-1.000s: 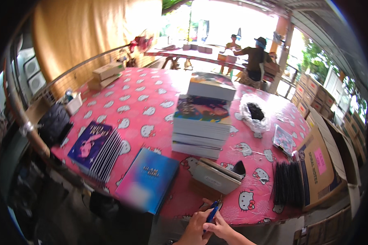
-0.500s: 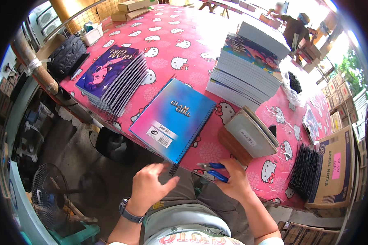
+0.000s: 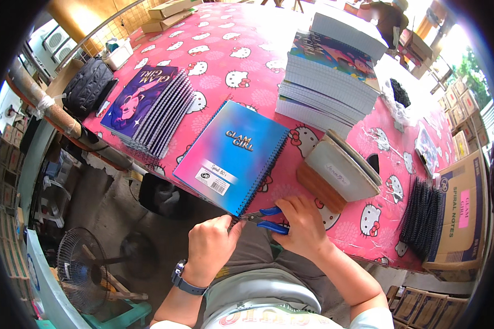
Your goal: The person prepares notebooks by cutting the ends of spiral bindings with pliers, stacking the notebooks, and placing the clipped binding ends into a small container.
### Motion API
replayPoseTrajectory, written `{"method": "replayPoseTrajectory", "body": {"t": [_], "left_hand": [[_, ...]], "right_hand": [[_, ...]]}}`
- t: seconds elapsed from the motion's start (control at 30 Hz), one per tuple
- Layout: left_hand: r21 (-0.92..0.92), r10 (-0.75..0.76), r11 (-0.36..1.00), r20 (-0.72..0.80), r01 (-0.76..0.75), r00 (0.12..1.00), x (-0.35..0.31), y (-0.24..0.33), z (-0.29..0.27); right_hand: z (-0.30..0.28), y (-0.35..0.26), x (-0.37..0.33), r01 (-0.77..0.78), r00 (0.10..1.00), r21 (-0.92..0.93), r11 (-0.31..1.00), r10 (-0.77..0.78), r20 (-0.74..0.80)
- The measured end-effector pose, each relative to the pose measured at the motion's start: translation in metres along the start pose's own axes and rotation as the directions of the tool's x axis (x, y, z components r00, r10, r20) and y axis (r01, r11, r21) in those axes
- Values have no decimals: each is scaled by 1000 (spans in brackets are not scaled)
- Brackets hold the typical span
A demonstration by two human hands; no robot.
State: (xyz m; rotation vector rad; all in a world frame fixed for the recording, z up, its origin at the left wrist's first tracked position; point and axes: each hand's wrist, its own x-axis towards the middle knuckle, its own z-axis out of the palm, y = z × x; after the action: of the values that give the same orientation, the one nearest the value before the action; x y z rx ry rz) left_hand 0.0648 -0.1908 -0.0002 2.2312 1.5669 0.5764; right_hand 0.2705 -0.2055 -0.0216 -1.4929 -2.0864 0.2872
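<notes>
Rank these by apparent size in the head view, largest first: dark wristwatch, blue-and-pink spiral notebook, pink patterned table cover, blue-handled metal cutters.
1. Pink patterned table cover
2. Blue-and-pink spiral notebook
3. Blue-handled metal cutters and dark wristwatch: too alike to rank.

- Shirt (image 3: 258, 293): pale, whitish to light blue-grey, with large reddish-pink lettering across the front and smaller dark marks above it.
- Sleeves (image 3: 370, 317): short, pale like the shirt, ending above the elbow.
- Watch (image 3: 178, 270): on the left wrist, dark case, dark blue-grey strap.
- Trousers (image 3: 252, 253): grey, with a small yellow patch on the left side.
- Left hand (image 3: 209, 241) and right hand (image 3: 303, 226): bare.
</notes>
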Motion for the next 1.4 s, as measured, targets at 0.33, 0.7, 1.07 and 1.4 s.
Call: {"method": "replayPoseTrajectory", "body": {"t": [0.33, 0.7, 1.07, 1.4], "left_hand": [[7, -7, 1000, 32, 6, 999, 2, -2, 1], [-129, -29, 991, 50, 35, 998, 2, -6, 0], [-208, -107, 971, 51, 115, 993, -4, -17, 10], [-309, -158, 937, 38, 162, 987, -5, -20, 17]], "right_hand": [[9, 4, -1, 17, 1000, -34, 999, -17, 17], [1, 4, 3, 61, 998, -114, 992, -57, 39], [-5, 7, 7, 100, 995, -215, 972, -101, 4], [7, 13, -1, -9, 970, -120, 993, 38, 241]]}}
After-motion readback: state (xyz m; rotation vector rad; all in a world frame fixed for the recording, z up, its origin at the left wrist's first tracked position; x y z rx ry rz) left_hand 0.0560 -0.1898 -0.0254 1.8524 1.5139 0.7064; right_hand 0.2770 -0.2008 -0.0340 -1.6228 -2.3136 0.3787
